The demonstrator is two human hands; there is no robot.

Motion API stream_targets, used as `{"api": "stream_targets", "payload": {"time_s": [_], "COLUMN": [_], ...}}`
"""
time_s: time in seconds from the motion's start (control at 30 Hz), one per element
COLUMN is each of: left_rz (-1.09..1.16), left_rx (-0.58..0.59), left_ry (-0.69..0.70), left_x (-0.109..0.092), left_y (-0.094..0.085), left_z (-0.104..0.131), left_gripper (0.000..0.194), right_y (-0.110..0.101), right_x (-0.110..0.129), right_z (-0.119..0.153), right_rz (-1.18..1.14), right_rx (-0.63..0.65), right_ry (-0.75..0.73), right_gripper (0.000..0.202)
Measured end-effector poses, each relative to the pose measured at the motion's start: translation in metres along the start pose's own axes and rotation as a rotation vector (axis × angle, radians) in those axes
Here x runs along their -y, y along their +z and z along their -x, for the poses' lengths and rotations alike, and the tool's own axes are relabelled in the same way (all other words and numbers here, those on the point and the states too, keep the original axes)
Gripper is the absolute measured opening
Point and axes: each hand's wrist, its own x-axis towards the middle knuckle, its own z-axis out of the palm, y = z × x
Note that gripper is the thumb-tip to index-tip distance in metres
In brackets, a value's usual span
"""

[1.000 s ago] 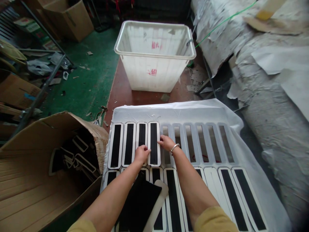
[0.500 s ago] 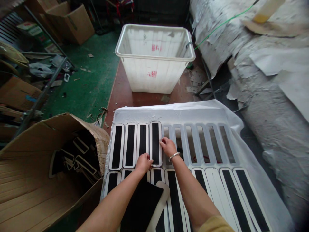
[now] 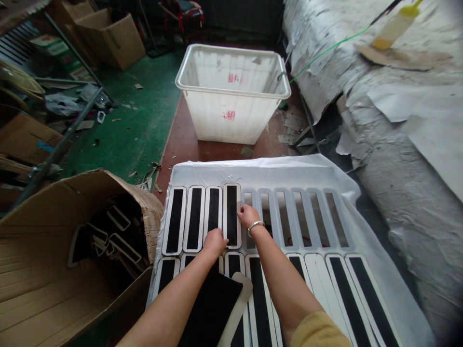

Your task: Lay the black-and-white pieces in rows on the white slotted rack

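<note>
My tabletop, draped in white sheeting, sits just this side of the white tub. Green flr runs L of the tub; R of it is a big surface under wrinkled grey-white covering, w/ a squeeze bottle on top.

The panel is long, flat, rounded at the corners: black strip, off-white border. It's on the tabletop, near side of the tub, 4th from L in the far row, w/ 6 see-through slots to its R. My L grip is narrow, fingertips at its lower R edge; my R grip is narrow too, on its R edge.

Carton, nearer me & L of the tub, has a jumble of black pcs & pale frames. Tub's mouth is open, btm hidden from me. Bottle's got yellowish liquid low down.
</note>
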Motion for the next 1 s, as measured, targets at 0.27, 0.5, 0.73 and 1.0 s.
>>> {"api": "stream_targets", "payload": {"time_s": [0.27,0.5,0.73,1.0], "left_rz": [0.106,0.104,-0.057,-0.293], "left_rx": [0.147,0.112,0.034,0.034], "left_ry": [-0.062,-0.050,0.014,0.052], "left_x": [0.003,0.004,-0.001,-0.009], "left_y": [0.000,0.003,-0.001,-0.015], "left_z": [0.000,0.003,0.004,0.004], "left_gripper": [0.010,0.011,0.013,0.025], "right_y": [-0.012,-0.009,-0.012,-0.017], "right_x": [0.000,-0.003,0.000,0.020], "right_z": [-0.004,-0.003,-0.005,-0.013], "right_rz": [0.086,0.069,0.104,0.233], "right_rx": [0.125,0.098,0.115,0.203], "right_ry": [-0.032,-0.058,-0.078,-0.058], "right_gripper": [0.009,0.011,0.012,0.011]}}
